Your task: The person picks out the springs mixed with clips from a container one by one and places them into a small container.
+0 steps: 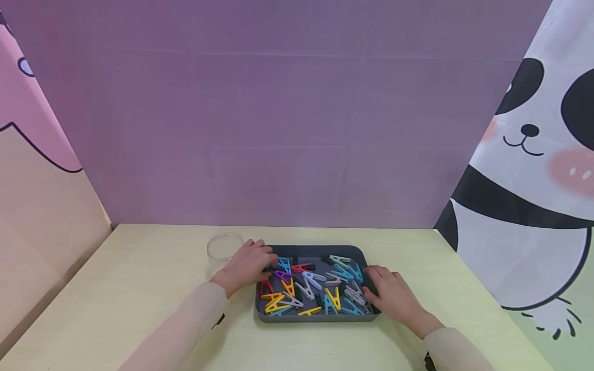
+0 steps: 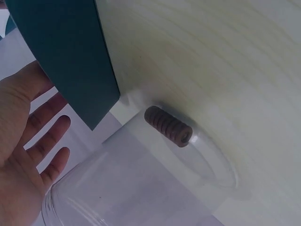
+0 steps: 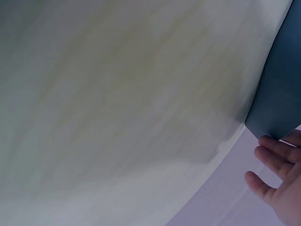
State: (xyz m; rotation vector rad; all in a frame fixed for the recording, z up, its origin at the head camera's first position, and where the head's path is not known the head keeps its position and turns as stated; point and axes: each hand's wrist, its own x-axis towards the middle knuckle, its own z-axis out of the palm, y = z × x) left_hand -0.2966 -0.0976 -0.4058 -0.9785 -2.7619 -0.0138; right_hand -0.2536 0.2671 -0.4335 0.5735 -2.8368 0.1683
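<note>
A dark grey rectangular tray full of colourful plastic clothespins rests on the table. My left hand reaches over its left rim, thumb and forefinger touching that side. At the right rim lies my right hand, with thumb and fingertips spread along the edge. Both wrist views show relaxed fingers beside the tray wall, some fingertips hidden behind it. A clear round jar stands just left of the left hand. In the left wrist view, a brown ridged cylinder shows at the jar's base.
The pale wooden table extends on both sides of the tray. Behind it hangs a purple cloth backdrop. Printed side panels stand left and right, the right one with a panda.
</note>
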